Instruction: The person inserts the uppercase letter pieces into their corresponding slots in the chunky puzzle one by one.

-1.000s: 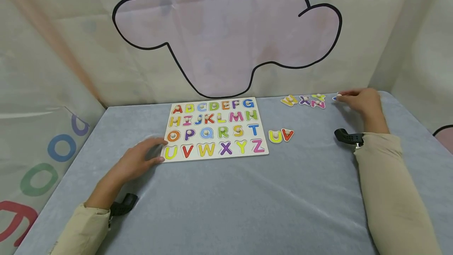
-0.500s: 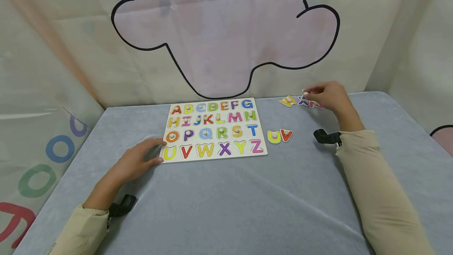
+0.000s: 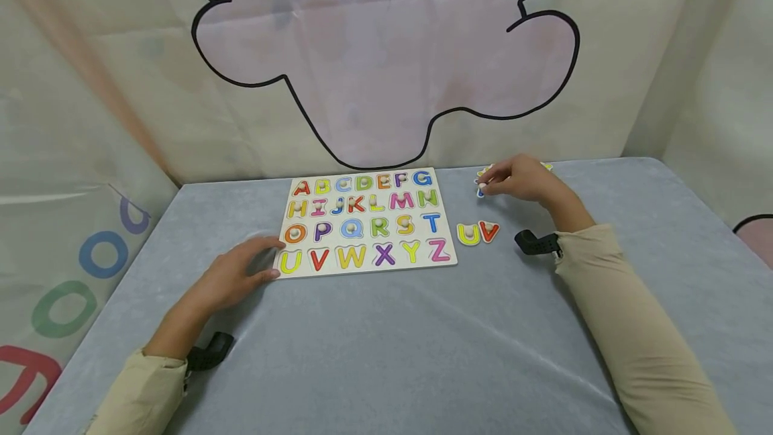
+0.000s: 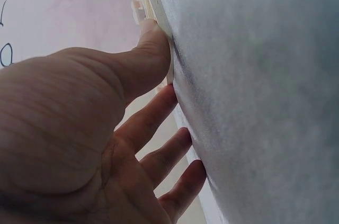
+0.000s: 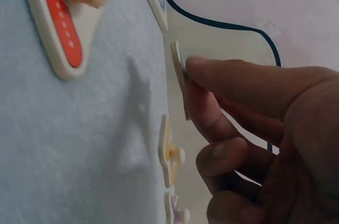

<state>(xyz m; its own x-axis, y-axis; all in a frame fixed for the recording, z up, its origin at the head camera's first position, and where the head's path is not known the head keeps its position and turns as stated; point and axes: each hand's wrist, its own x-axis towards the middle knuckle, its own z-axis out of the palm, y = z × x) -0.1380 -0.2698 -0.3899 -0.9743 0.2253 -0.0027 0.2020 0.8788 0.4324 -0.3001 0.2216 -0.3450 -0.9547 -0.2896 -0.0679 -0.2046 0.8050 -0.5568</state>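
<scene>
My left hand (image 3: 237, 270) touches the left edge of a white alphabet puzzle board (image 3: 336, 230). In the left wrist view its thumb lies against the board's edge, the other fingers extended on the table. Above the table, right of the board, my right hand (image 3: 522, 181) pinches a small blue letter piece (image 3: 480, 190); its outline is mostly hidden. The right wrist view shows this piece (image 5: 178, 60) edge-on between thumb and index finger. Nearer lie a loose yellow U (image 3: 468, 234) and red V (image 3: 488, 231). Behind the right hand, a yellow piece (image 3: 547, 166) partly shows.
Knobbed letters fill most upper slots; the blue T slot (image 3: 431, 222) and the bottom row show no knobs. Yellow (image 5: 168, 150) and purple (image 5: 171, 208) pieces lie near the table's far edge. A printed cloth (image 3: 374, 86) hangs behind the grey table (image 3: 386, 348).
My right hand has moved left from the far right of the table, carrying the blue piece over the other loose letters. The left hand stays at the board's edge.
</scene>
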